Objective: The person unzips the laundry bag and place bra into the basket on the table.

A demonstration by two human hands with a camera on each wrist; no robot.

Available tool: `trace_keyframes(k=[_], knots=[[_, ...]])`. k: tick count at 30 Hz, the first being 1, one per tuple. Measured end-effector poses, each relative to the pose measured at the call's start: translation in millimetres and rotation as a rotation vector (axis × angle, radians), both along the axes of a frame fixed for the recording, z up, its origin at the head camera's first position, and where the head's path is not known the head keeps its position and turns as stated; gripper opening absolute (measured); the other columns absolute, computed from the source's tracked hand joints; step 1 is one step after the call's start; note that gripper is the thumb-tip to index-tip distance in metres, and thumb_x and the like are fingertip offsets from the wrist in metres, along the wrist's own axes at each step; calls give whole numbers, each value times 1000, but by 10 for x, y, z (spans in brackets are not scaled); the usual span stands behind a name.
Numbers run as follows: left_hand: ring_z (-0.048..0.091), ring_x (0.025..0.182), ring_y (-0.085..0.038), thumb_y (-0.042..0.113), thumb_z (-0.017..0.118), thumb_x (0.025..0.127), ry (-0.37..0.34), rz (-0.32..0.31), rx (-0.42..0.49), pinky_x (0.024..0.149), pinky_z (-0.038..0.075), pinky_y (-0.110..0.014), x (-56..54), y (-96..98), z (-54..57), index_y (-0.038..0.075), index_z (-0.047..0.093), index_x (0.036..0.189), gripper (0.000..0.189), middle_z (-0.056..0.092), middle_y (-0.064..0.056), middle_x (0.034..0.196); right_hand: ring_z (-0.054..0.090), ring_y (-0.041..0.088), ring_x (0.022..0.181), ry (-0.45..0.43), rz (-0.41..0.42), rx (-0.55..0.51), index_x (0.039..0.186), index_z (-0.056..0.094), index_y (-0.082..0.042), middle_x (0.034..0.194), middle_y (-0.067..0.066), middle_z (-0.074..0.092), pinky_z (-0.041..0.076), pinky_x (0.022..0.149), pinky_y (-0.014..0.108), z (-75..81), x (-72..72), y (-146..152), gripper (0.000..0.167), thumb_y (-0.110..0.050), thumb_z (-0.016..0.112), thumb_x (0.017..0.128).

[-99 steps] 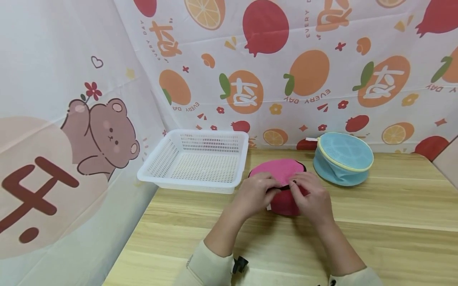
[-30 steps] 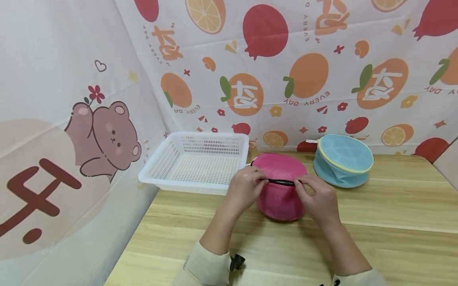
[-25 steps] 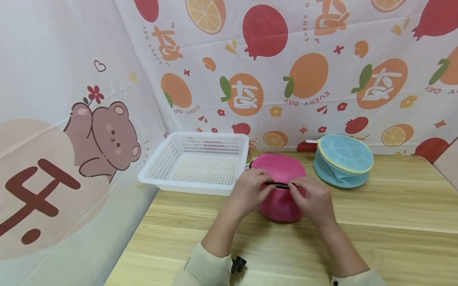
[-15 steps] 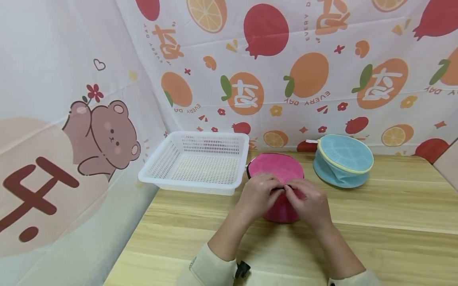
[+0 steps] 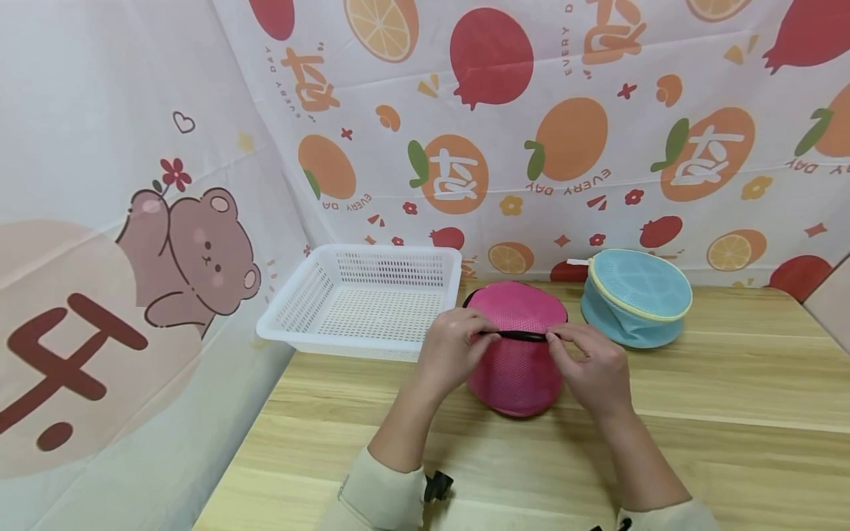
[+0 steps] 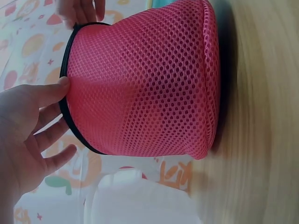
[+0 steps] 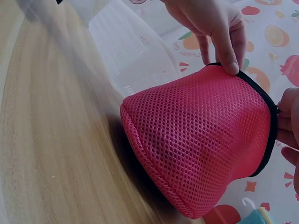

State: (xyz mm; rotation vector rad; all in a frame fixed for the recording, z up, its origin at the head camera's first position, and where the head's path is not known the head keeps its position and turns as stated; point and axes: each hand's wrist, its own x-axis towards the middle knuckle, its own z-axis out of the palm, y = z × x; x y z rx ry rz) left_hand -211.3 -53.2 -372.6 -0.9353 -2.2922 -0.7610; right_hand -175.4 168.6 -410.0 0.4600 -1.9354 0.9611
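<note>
One black rim (image 5: pixel 522 335), on the pink mesh bag (image 5: pixel 516 380) near the back edge of the table (image 5: pixel 744 413), is pinched between nearly closed fingers by left hand (image 5: pixel 451 350) and right hand (image 5: pixel 594 369). Opening or closing appears in hand; a steady pull seems needed.

In the head view, the left hand (image 5: pixel 450 350) hides the near right corner of the white plastic basket (image 5: pixel 378 310). Both it and the right hand (image 5: pixel 594 365) cover parts of the black trim (image 5: pixel 522 336) on the pink mesh laundry bag (image 5: pixel 514 380). The sleeves (image 5: pixel 385 490) run off the bottom edge. The right wrist view shows only a sliver of the blue mesh laundry bag (image 5: pixel 637 291).
</note>
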Motion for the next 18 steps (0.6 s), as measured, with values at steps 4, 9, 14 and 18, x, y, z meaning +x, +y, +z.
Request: trace_keyframes(k=[4,9,14,18], knots=[[67,85,-14,11,85,82,-3,-17,-17,83,53,-34,19,6,13,11,81,90,9,73,2,89,73,26,86,-6,23,9,94,80,-2,92,8,77,44,93,9,-13,-3,-11,18,4,82,77],[67,88,-13,13,85,82,78,-68,-66,83,54,-31,66,112,5,10,80,94,13,73,2,90,72,27,87,-26,101,28,95,79,0,92,10,76,45,93,9,4,-4,-66,17,2,81,78],[67,87,-13,12,82,85,138,-102,-90,82,54,-28,121,227,-11,9,80,96,12,74,1,91,71,27,85,-3,159,59,93,79,0,92,11,75,44,94,9,15,7,-160,18,4,80,76],[67,85,-13,10,82,85,127,-91,-77,81,53,-27,131,253,-14,9,80,94,9,73,1,89,71,28,85,3,152,40,93,79,0,91,10,75,44,95,10,13,14,-194,19,6,80,75]])
